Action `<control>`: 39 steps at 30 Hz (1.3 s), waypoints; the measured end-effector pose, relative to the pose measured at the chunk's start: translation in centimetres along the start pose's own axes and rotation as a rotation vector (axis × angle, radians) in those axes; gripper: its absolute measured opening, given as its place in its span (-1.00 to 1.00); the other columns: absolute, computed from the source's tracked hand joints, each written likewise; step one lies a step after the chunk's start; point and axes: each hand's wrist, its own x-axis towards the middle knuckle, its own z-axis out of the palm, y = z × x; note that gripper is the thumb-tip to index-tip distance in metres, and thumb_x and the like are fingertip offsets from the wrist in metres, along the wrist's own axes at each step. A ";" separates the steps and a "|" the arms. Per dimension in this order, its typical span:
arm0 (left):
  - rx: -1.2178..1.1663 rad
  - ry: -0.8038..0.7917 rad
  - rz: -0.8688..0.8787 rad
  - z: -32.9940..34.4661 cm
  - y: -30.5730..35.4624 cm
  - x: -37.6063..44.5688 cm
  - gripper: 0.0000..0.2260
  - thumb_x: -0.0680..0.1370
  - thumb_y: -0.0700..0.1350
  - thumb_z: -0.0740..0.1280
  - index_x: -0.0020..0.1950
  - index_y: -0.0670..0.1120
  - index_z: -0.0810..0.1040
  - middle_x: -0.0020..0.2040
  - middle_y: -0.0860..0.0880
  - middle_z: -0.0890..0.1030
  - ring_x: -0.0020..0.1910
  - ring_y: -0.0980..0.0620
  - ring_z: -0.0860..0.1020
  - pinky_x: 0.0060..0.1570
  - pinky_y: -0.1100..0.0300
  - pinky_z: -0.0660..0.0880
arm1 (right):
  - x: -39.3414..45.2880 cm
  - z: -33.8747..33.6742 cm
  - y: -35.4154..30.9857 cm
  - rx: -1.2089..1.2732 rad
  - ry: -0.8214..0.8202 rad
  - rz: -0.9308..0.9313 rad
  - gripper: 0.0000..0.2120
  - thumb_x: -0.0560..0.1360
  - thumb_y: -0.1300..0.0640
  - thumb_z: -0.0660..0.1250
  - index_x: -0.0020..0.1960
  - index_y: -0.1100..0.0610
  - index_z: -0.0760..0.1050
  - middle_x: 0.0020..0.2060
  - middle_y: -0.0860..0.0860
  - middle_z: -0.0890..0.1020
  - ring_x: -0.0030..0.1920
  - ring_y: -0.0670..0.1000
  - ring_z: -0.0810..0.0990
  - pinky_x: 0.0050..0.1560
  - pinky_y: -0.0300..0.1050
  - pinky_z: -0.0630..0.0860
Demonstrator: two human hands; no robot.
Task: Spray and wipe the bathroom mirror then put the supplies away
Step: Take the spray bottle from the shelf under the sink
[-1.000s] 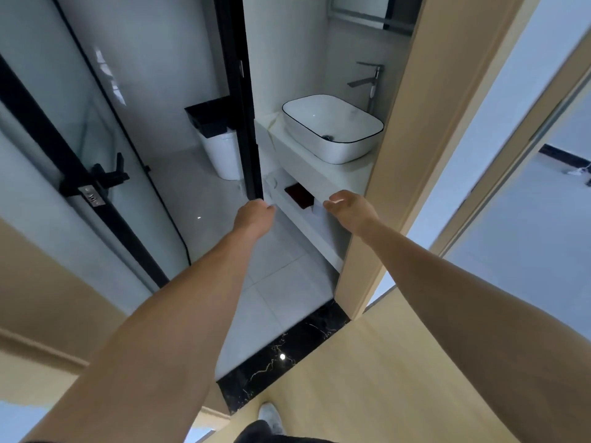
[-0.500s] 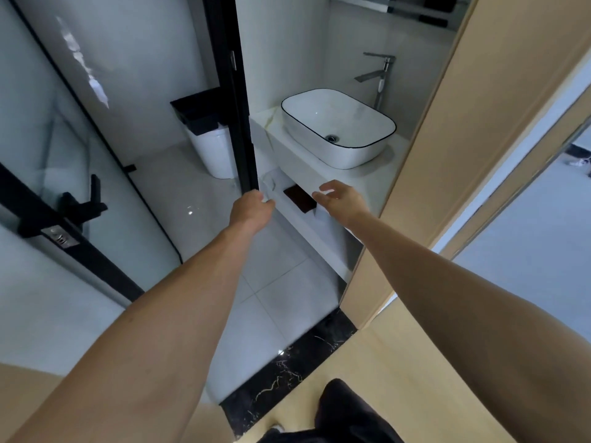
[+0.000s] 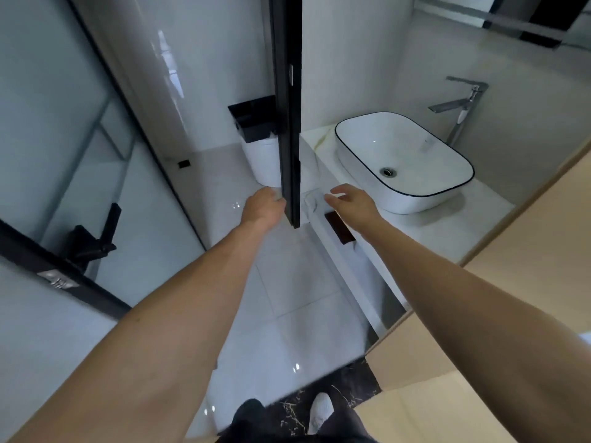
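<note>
Head view: a small white-tiled bathroom is seen from its doorway, looking down past two bare outstretched arms. The left hand [image 3: 263,206] is curled beside the lower end of a black door frame [image 3: 289,123], its fingertips hidden behind the frame, so whether anything is gripped cannot be told. The right hand [image 3: 347,201] is spread open and empty, held just above the front corner of the white surface [image 3: 479,215] that carries a basin [image 3: 404,161] and a tap [image 3: 460,107].

Only the bottom strip of the mirror [image 3: 527,24] is visible, at the top right corner. No spray bottle is seen; something pale, possibly a cloth [image 3: 311,199], lies in the shelf [image 3: 339,254] under the surface, near the right hand.

A hurried reach could knock knuckles on the frame, or fumble the pale item onto the glossy floor [image 3: 287,298].
</note>
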 end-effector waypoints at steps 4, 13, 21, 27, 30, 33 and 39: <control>-0.028 0.017 -0.064 0.3 0.3 2.6 -0.68 0.67 -0.07 0.18 0.36 -0.20 0.45 0.34 -0.15 0.51 0.31 -0.13 0.47 0.11 0.21 0.35 | 3.5 0.6 -0.2 -0.001 -0.046 -0.016 -0.59 0.57 -0.14 0.32 0.33 0.04 0.50 0.21 0.06 0.62 0.17 0.07 0.59 0.09 -0.16 0.44; -0.014 -0.044 -0.086 0.2 -1.2 8.9 -0.59 0.68 -0.05 0.18 0.50 -0.16 0.34 0.46 -0.14 0.43 0.41 -0.13 0.41 0.33 0.17 0.33 | 8.5 2.5 -0.6 -0.017 -0.049 -0.003 -0.59 0.58 -0.14 0.30 0.34 0.04 0.50 0.19 0.06 0.62 0.14 0.05 0.57 0.18 -0.11 0.47; -0.017 -0.085 0.035 -0.9 -1.5 16.3 -0.77 0.65 -0.12 0.17 0.27 -0.13 0.46 0.11 -0.13 0.52 0.15 -0.14 0.50 0.11 0.10 0.44 | 13.6 4.8 -3.0 0.032 0.073 0.025 -0.59 0.57 -0.15 0.31 0.34 0.01 0.49 0.23 0.06 0.62 0.17 0.10 0.60 0.24 0.01 0.53; 0.039 -0.108 0.041 0.6 -3.7 22.9 -0.92 0.64 -0.13 0.14 0.03 -0.08 0.41 -0.02 -0.07 0.47 -0.02 -0.08 0.42 -0.06 0.17 0.35 | 18.5 7.0 -3.2 -0.066 0.120 -0.032 -0.56 0.60 -0.15 0.25 0.42 0.00 0.42 0.32 0.04 0.57 0.29 0.06 0.54 0.14 -0.15 0.42; 0.037 -0.123 0.021 1.7 -4.8 25.7 -0.84 0.66 -0.12 0.12 0.11 -0.13 0.45 0.01 -0.09 0.47 0.00 -0.09 0.43 -0.04 0.18 0.32 | 21.6 7.6 -2.6 -0.066 0.133 -0.051 -0.54 0.61 -0.15 0.25 0.44 0.00 0.41 0.33 0.06 0.56 0.30 0.07 0.54 0.17 -0.14 0.41; -0.022 -0.099 -0.011 3.0 -5.5 29.0 -0.68 0.67 -0.10 0.13 0.38 -0.16 0.43 0.25 -0.16 0.55 0.21 -0.17 0.49 0.07 0.16 0.37 | 25.1 8.5 -1.4 -0.044 0.135 -0.051 -0.54 0.61 -0.16 0.24 0.44 0.00 0.41 0.32 0.06 0.56 0.30 0.07 0.54 0.21 -0.08 0.48; -0.199 -0.001 -0.014 8.7 -8.7 36.7 -0.69 0.64 -0.12 0.17 0.37 -0.11 0.44 0.26 -0.12 0.54 0.08 -0.08 0.49 0.11 0.12 0.46 | 32.5 13.1 4.0 -0.035 0.126 -0.032 -0.57 0.62 -0.17 0.21 0.41 -0.01 0.42 0.29 0.04 0.58 0.28 0.07 0.55 0.17 -0.10 0.46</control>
